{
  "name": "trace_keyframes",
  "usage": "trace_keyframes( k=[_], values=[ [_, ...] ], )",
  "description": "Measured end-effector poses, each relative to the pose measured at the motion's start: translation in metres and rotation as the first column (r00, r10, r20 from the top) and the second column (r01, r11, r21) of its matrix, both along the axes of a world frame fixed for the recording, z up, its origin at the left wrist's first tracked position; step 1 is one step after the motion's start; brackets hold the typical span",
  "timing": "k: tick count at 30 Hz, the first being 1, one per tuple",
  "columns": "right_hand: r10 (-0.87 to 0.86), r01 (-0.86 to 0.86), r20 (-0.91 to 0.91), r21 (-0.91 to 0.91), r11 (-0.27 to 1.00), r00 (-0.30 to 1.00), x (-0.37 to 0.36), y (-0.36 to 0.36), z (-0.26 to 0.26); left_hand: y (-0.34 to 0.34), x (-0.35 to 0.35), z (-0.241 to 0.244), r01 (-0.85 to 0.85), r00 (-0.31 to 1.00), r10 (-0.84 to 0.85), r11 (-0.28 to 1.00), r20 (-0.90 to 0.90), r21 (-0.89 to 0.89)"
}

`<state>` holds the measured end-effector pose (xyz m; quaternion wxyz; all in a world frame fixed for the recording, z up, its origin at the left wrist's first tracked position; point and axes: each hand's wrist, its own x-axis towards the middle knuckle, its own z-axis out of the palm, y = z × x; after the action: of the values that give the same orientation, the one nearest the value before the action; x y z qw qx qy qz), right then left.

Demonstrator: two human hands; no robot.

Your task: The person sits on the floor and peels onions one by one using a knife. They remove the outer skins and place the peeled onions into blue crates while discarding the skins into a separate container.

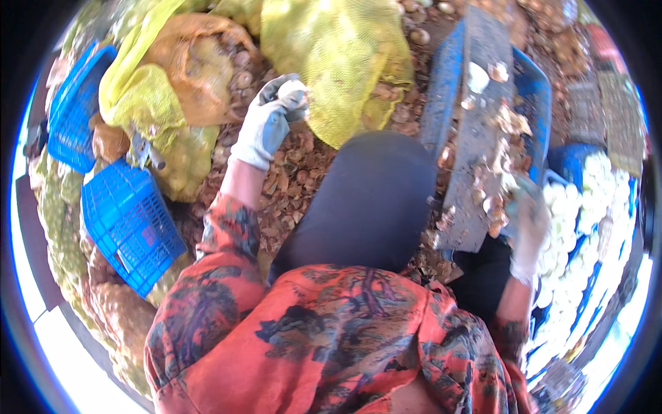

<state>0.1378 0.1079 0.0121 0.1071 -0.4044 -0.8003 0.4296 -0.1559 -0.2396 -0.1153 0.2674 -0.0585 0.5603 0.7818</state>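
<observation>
My left hand [274,116], in a white and grey work glove, is raised at the upper middle, its fingers closed around a pale onion [292,89]. On the right, my gloved right hand [527,217] is blurred beside the edge of a dirty board [473,160]; whether it holds anything cannot be told. The board lies across a blue plastic crate [532,98] and bears onion skins [512,121], a white onion piece [478,77] and a small onion [491,203] near my right hand.
Dry onion skins [289,176] cover the ground. Yellow mesh sacks [336,62] and an orange mesh sack [181,67] lie ahead. Blue baskets [132,222] stand at the left, with a metal tool [142,150] above one. Peeled white onions [561,222] fill containers at the right.
</observation>
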Motion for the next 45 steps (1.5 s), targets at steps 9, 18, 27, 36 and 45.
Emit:
trace_keyframes(
  k=[9, 18, 27, 36, 45],
  values=[
    [0.277, -0.220, -0.329, 0.200, 0.955, 0.903, -0.012, -0.063, 0.040, 0.156, 0.111, 0.148, 0.303, 0.594, -0.532, 0.843, -0.604, -0.444],
    [0.159, -0.069, -0.310, 0.282, 0.957, 0.937, 0.057, -0.024, 0.007, 0.239, 0.179, 0.159, 0.367, 0.401, -0.626, 0.779, -0.668, -0.509],
    [0.082, -0.042, -0.132, 0.280, 0.959, 0.988, 0.066, -0.010, 0.005, 0.257, 0.217, 0.155, 0.371, 0.412, -0.673, 0.740, -0.615, -0.561],
    [0.099, -0.116, -0.341, -0.032, 0.993, 0.935, 0.073, -0.001, -0.029, 0.255, 0.206, 0.148, 0.589, 0.733, -0.501, 0.806, -0.461, 0.059],
    [-0.191, 0.085, -0.489, -0.231, 0.969, 0.851, 0.052, -0.002, -0.005, 0.256, 0.200, 0.128, 0.273, 0.068, -0.662, 0.732, -0.747, -0.624]
  ],
)
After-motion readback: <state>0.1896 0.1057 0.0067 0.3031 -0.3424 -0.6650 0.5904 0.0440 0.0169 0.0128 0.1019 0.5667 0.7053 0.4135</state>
